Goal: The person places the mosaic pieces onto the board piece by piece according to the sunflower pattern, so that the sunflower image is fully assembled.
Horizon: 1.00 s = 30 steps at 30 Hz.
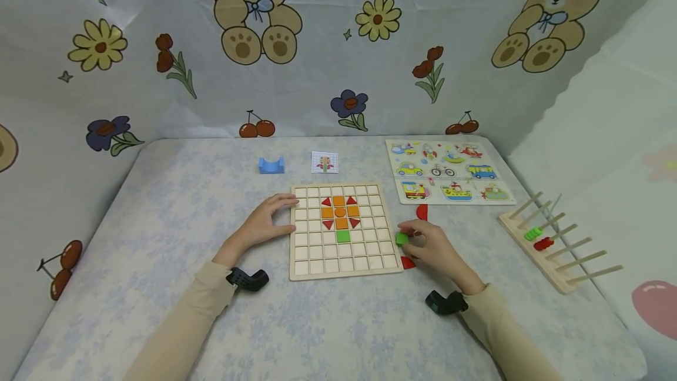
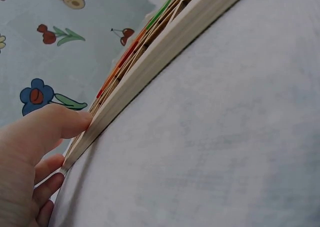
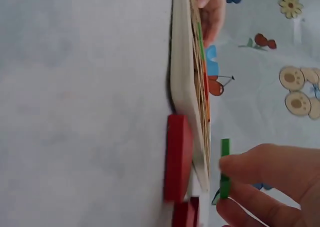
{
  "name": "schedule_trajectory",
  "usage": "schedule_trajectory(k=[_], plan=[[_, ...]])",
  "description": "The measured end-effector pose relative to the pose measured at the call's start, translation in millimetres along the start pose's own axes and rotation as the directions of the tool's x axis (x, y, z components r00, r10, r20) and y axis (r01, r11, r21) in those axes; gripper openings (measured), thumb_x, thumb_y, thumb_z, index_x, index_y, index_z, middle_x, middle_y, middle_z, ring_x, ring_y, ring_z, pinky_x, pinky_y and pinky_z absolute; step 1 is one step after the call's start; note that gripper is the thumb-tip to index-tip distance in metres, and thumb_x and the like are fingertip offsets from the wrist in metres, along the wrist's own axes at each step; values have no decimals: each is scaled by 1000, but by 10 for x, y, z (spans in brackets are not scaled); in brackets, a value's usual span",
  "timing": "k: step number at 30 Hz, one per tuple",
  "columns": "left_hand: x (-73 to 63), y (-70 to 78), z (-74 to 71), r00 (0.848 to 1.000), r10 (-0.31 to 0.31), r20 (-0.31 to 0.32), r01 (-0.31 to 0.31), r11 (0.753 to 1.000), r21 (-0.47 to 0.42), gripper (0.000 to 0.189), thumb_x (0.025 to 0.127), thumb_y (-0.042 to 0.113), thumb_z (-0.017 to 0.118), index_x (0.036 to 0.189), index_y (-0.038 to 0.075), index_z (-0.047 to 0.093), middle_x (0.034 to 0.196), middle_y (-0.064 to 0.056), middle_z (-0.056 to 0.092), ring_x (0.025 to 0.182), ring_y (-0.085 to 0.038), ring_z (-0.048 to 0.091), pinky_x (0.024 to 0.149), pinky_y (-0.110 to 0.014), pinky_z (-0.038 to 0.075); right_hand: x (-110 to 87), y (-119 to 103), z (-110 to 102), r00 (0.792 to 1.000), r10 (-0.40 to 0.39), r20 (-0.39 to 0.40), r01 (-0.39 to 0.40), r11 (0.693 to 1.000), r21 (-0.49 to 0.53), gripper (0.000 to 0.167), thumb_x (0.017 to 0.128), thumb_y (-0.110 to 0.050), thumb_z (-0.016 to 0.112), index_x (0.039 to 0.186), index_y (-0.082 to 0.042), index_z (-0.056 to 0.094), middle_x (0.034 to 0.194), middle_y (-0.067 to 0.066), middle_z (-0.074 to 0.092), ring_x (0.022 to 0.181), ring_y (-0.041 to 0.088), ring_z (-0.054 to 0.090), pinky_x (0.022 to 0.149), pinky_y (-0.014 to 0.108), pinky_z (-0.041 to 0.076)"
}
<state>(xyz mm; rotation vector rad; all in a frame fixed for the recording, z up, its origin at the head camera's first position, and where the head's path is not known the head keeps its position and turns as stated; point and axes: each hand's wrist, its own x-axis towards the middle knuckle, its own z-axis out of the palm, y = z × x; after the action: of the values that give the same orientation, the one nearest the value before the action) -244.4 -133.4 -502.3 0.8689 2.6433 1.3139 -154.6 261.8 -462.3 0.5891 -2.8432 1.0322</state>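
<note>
A wooden grid board (image 1: 315, 267) lies in the middle of the table, holding orange squares, an orange disc (image 1: 340, 212), several red triangles and a green square tile (image 1: 343, 236). My left hand (image 1: 254, 225) touches the board's left edge, thumb and fingers spread apart. In the left wrist view, the thumb (image 2: 75, 122) rests at the board's rim. Just off the right edge, my right hand (image 1: 439, 251) pinches another green square tile (image 1: 401, 239). The right wrist view shows this tile (image 3: 225, 162) edge-on, raised, between thumb and fingers. Red pieces (image 1: 422, 211) (image 3: 178, 157) lie beside the board.
Behind the board are a blue holder (image 1: 271, 166) and a small pattern card (image 1: 325, 162). A vehicle picture puzzle (image 1: 449, 172) lies at the back right. Near the right table edge lies a wooden peg rack (image 1: 539, 251) with green and red beads.
</note>
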Motion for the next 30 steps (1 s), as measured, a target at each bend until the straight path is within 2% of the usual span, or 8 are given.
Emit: schedule_trajectory(k=[4,7,12,18,24,28,30], plan=[[-5,-10,3,1000,6,-4,-6,1000,-7,60,81,23,76,136,10,53,145,-11,44,139,-33,35,114,-55,29,141,-193,109,1000,-15,9,15,998,63,34,79,-1,73,112,1,65,102,11,69,88,22,61,78,36,55],[2,-19,19,1000,17,-4,-18,1000,-16,60,81,23,76,135,10,53,144,-10,45,139,-33,35,114,-55,29,234,-362,271,996,-49,77,40,993,110,32,81,-2,72,112,0,66,103,9,68,88,21,60,75,30,54],[21,-27,45,999,32,-8,-32,999,-26,60,81,25,76,135,11,54,144,-9,45,139,-32,36,114,-55,29,334,-596,496,977,-121,175,97,986,138,31,81,1,69,112,-1,66,100,9,67,82,17,57,70,22,51],[42,-24,52,999,38,-11,-38,999,-14,60,81,26,77,135,11,54,144,-9,45,138,-32,36,114,-55,30,356,-676,583,976,-123,177,99,986,135,30,80,0,69,110,-2,67,93,8,65,77,15,53,66,19,46],[41,-31,37,1000,25,-12,-25,1000,-10,60,81,25,76,135,12,54,144,-9,45,138,-32,36,113,-56,30,279,-617,507,984,-125,128,104,982,158,27,82,-1,68,109,-1,67,98,11,67,80,16,56,68,23,50],[27,-45,25,1000,18,-4,-18,1000,-9,60,82,25,76,136,12,53,145,-9,44,139,-32,35,113,-56,30,109,-447,292,993,-96,66,86,986,142,30,83,3,67,113,3,65,99,14,69,80,17,59,68,25,53],[15,-52,12,1000,10,-1,-10,1000,-2,61,82,26,76,136,13,53,145,-8,44,139,-32,35,113,-56,30,-12,-328,142,997,-50,56,44,994,99,35,81,6,67,116,3,63,98,13,69,80,18,59,68,26,53]])
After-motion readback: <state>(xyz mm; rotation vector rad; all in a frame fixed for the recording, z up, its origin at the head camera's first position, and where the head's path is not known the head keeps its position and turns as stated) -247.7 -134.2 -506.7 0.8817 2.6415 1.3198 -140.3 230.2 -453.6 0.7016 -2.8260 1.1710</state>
